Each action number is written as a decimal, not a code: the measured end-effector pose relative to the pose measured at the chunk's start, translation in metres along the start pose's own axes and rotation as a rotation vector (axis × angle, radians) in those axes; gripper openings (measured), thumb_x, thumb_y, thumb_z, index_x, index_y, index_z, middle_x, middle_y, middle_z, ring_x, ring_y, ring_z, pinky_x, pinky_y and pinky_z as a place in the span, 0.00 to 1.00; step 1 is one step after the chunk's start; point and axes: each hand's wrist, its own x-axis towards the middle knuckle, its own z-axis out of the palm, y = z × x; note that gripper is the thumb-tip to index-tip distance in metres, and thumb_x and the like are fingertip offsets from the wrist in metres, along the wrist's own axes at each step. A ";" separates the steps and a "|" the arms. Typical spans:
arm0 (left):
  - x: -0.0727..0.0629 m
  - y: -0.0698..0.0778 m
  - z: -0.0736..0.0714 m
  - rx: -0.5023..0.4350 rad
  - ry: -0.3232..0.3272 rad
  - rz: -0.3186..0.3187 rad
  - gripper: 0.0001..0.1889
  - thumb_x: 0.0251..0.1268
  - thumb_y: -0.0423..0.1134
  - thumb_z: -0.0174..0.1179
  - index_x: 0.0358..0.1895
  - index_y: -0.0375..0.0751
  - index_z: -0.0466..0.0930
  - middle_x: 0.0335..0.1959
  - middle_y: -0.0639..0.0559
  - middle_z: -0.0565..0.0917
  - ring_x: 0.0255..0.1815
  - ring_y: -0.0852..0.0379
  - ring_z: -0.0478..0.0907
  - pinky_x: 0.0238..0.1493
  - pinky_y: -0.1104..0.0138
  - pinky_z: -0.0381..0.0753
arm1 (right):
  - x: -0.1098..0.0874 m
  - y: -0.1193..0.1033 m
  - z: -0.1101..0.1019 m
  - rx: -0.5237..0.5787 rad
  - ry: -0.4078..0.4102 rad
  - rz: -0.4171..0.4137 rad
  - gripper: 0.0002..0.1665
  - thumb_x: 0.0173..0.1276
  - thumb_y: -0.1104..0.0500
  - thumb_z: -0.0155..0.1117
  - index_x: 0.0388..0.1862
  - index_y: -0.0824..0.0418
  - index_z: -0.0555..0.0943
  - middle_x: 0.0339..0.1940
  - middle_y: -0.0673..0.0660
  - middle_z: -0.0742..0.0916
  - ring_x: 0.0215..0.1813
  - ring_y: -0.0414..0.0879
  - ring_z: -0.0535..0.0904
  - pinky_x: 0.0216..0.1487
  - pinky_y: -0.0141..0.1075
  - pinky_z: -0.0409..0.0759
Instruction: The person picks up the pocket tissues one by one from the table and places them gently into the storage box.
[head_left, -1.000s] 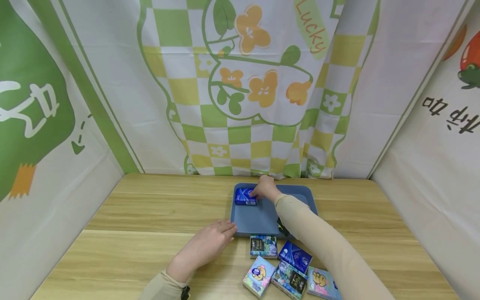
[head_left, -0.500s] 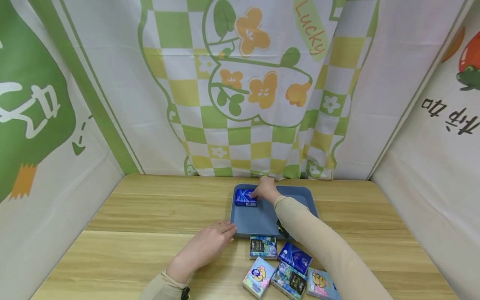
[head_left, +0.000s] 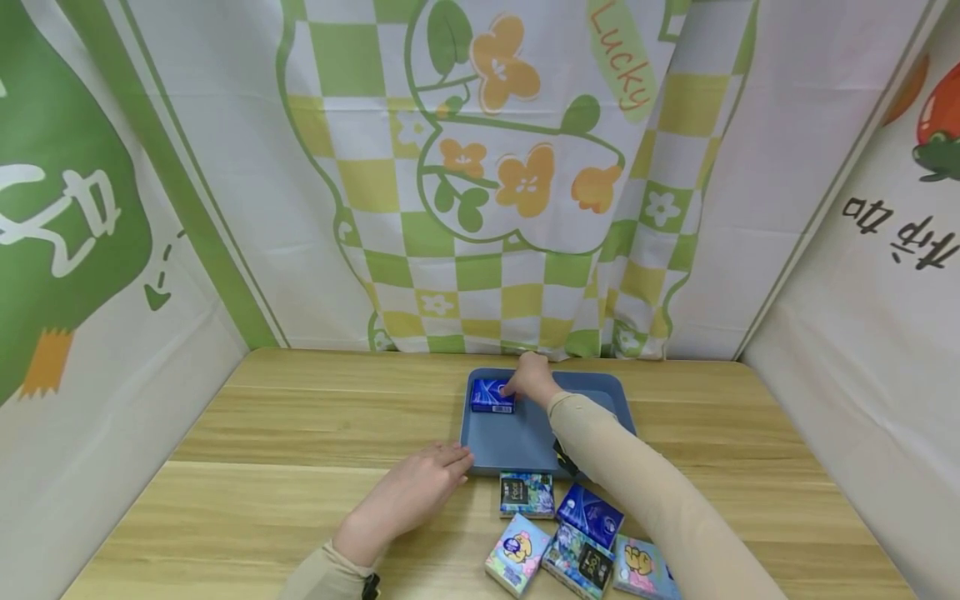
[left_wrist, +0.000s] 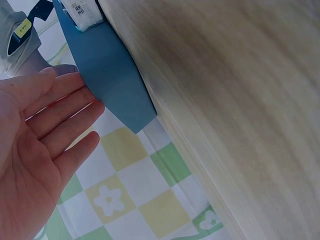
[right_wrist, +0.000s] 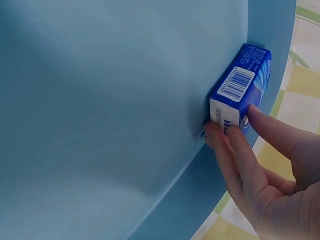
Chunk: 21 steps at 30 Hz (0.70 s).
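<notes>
A blue tissue pack (head_left: 489,395) lies in the far left corner of the blue-grey tray (head_left: 510,437). My right hand (head_left: 534,377) pinches its right end; in the right wrist view the thumb is on the upper edge of the pack (right_wrist: 237,82) and fingertips press its white end face. At the tray's near left corner, my left hand (head_left: 412,492) touches the rim with its fingertips. The left wrist view shows that hand (left_wrist: 47,135) with fingers extended against the tray's outer wall (left_wrist: 107,70).
In front of the tray lie a floral tissue pack (head_left: 527,495), a dark blue pack (head_left: 591,514), another floral pack (head_left: 579,560) and two light blue cartoon packs (head_left: 517,553). My right forearm crosses the tray's right side. A patterned curtain (head_left: 480,283) hangs behind the wooden table (head_left: 322,417).
</notes>
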 end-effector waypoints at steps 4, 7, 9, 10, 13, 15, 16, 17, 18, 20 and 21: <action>0.000 0.000 0.000 0.000 0.002 0.002 0.16 0.68 0.40 0.56 0.53 0.37 0.80 0.54 0.44 0.82 0.56 0.49 0.79 0.61 0.57 0.78 | 0.000 0.000 0.000 -0.007 0.004 -0.003 0.24 0.45 0.52 0.81 0.33 0.69 0.84 0.19 0.56 0.88 0.40 0.51 0.84 0.47 0.39 0.84; 0.000 0.000 0.001 0.001 0.005 0.001 0.16 0.67 0.40 0.56 0.53 0.37 0.80 0.54 0.44 0.82 0.56 0.49 0.80 0.61 0.56 0.78 | -0.001 0.000 0.000 -0.004 0.014 -0.009 0.22 0.45 0.53 0.81 0.30 0.68 0.85 0.18 0.55 0.87 0.39 0.51 0.84 0.47 0.39 0.84; 0.000 0.000 0.001 0.005 0.006 0.001 0.16 0.67 0.41 0.56 0.53 0.37 0.80 0.54 0.44 0.82 0.56 0.49 0.80 0.61 0.56 0.78 | -0.001 0.000 0.000 -0.003 0.024 -0.014 0.20 0.44 0.53 0.81 0.26 0.67 0.86 0.17 0.55 0.87 0.38 0.51 0.84 0.46 0.39 0.84; 0.000 0.000 0.001 0.005 0.007 0.000 0.16 0.67 0.41 0.56 0.53 0.37 0.80 0.54 0.44 0.82 0.56 0.49 0.80 0.61 0.56 0.78 | 0.000 0.000 0.000 -0.005 0.029 -0.014 0.19 0.45 0.53 0.81 0.24 0.67 0.86 0.16 0.55 0.86 0.38 0.52 0.84 0.46 0.40 0.84; 0.001 0.000 0.001 0.005 0.007 0.000 0.16 0.67 0.41 0.56 0.53 0.37 0.81 0.53 0.44 0.83 0.55 0.48 0.80 0.61 0.56 0.78 | 0.000 0.000 0.002 -0.016 0.041 -0.012 0.18 0.45 0.52 0.81 0.23 0.65 0.86 0.15 0.55 0.86 0.39 0.52 0.84 0.45 0.41 0.85; 0.001 0.000 0.002 0.003 0.008 0.001 0.16 0.67 0.40 0.56 0.53 0.37 0.81 0.53 0.44 0.83 0.55 0.47 0.80 0.61 0.55 0.77 | 0.001 0.001 0.003 -0.015 0.043 -0.005 0.18 0.45 0.51 0.81 0.24 0.65 0.86 0.15 0.54 0.86 0.39 0.52 0.84 0.45 0.42 0.85; 0.001 0.000 0.002 0.002 0.008 0.001 0.16 0.67 0.40 0.56 0.53 0.37 0.81 0.53 0.44 0.83 0.55 0.47 0.80 0.61 0.55 0.77 | 0.001 0.000 0.003 -0.010 0.042 -0.004 0.18 0.45 0.52 0.80 0.24 0.65 0.86 0.15 0.54 0.86 0.39 0.52 0.84 0.45 0.42 0.85; 0.001 0.000 0.002 0.003 0.009 0.001 0.16 0.67 0.40 0.56 0.53 0.37 0.81 0.53 0.44 0.83 0.55 0.47 0.80 0.61 0.55 0.77 | 0.001 0.000 0.003 -0.005 0.040 -0.003 0.17 0.45 0.52 0.80 0.23 0.64 0.86 0.15 0.54 0.86 0.39 0.52 0.84 0.45 0.42 0.85; 0.000 0.000 0.002 0.002 0.011 0.002 0.16 0.67 0.40 0.56 0.52 0.37 0.81 0.53 0.44 0.83 0.55 0.47 0.80 0.61 0.55 0.78 | 0.001 0.000 0.003 -0.002 0.038 -0.005 0.16 0.46 0.52 0.80 0.23 0.64 0.86 0.16 0.54 0.86 0.40 0.52 0.84 0.46 0.42 0.85; 0.000 0.000 0.002 0.002 0.014 0.004 0.16 0.67 0.40 0.57 0.52 0.37 0.81 0.53 0.44 0.83 0.55 0.47 0.80 0.61 0.55 0.78 | 0.001 0.000 0.002 0.000 0.036 -0.010 0.15 0.46 0.53 0.80 0.22 0.63 0.86 0.16 0.54 0.86 0.41 0.52 0.84 0.48 0.43 0.84; 0.000 0.000 0.002 0.003 0.016 0.006 0.16 0.67 0.40 0.57 0.52 0.37 0.81 0.53 0.44 0.83 0.55 0.47 0.80 0.61 0.55 0.78 | 0.001 -0.001 0.002 0.001 0.034 -0.012 0.14 0.46 0.53 0.80 0.21 0.63 0.86 0.16 0.54 0.87 0.41 0.52 0.84 0.48 0.43 0.84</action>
